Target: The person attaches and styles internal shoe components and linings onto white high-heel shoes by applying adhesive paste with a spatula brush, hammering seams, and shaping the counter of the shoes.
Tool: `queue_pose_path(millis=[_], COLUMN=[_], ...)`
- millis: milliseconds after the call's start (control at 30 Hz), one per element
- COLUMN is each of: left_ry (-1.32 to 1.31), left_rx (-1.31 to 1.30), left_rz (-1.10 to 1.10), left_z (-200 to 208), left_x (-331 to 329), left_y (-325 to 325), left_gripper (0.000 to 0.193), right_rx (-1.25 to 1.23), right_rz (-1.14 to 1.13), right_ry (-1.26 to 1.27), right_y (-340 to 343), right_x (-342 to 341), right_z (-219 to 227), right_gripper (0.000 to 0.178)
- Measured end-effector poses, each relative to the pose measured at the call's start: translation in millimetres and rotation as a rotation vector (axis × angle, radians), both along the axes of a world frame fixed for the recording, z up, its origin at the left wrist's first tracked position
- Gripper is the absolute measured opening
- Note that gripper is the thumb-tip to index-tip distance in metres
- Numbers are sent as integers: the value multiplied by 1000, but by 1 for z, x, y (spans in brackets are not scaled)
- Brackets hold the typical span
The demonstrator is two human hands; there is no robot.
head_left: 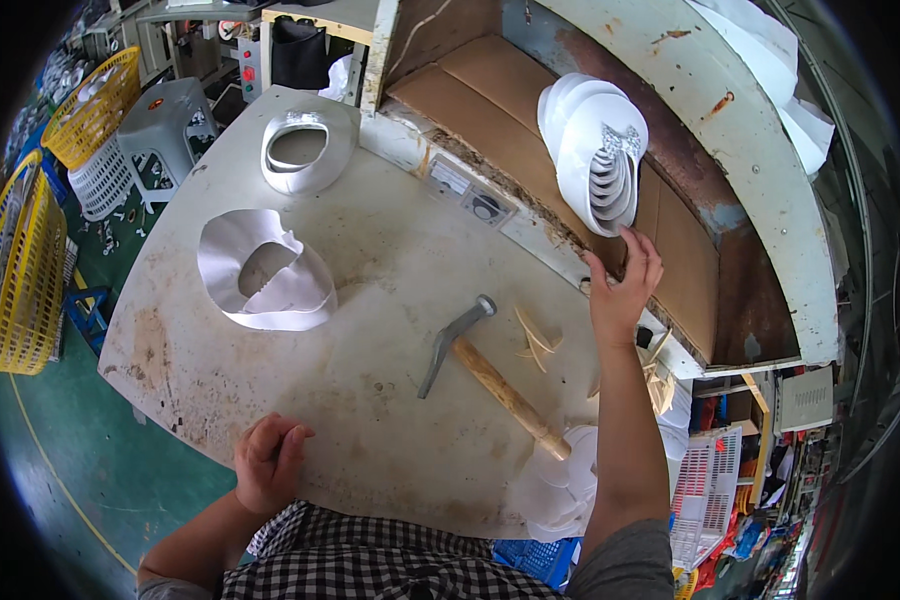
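My right hand (625,285) reaches to the shelf edge, thumb and fingers apart. Its fingertips are at the lower end of a nested stack of white shoe uppers (570,150); whether they touch it I cannot tell. Over the table's near edge, my left hand (268,463) is curled closed, with nothing visible in it. Two white pieces lie on the table: a shoe upper with a glittery trim (335,160) at the back, and a plain folded upper (305,305) nearer me. Between my hands rests a hammer (495,385) with a wooden handle and metal head.
The worn pale table (390,440) carries thin tan strips (535,340) and round whitish pieces (550,495) at its near right. A cardboard-lined metal shelf (500,100) rises along the right. Yellow baskets (25,270) and a grey stool (165,125) stand on the green floor at left.
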State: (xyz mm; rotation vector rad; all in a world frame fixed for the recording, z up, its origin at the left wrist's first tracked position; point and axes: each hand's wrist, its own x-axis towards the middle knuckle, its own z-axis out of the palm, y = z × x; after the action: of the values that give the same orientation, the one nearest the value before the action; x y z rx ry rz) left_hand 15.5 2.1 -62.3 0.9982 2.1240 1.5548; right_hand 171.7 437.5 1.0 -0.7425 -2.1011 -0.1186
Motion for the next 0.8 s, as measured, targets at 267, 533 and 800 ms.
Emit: queue_pose_path(millis=[267,533,800], left_ry=[71,-150,-89], left_rx=[-27,-23,379], left_rz=[16,55,-126], left_z=[-5,-2,50], left_x=[-4,-2,16], left_y=[1,-4,77], left_gripper=[7,13,53], right_rx=[-146,-115,33], right_rz=[88,158,583], right_ry=[119,135,91], right_y=[5,-56,-168], right_x=[-17,-5,16], right_z=[12,26,36], right_gripper=[33,17,22])
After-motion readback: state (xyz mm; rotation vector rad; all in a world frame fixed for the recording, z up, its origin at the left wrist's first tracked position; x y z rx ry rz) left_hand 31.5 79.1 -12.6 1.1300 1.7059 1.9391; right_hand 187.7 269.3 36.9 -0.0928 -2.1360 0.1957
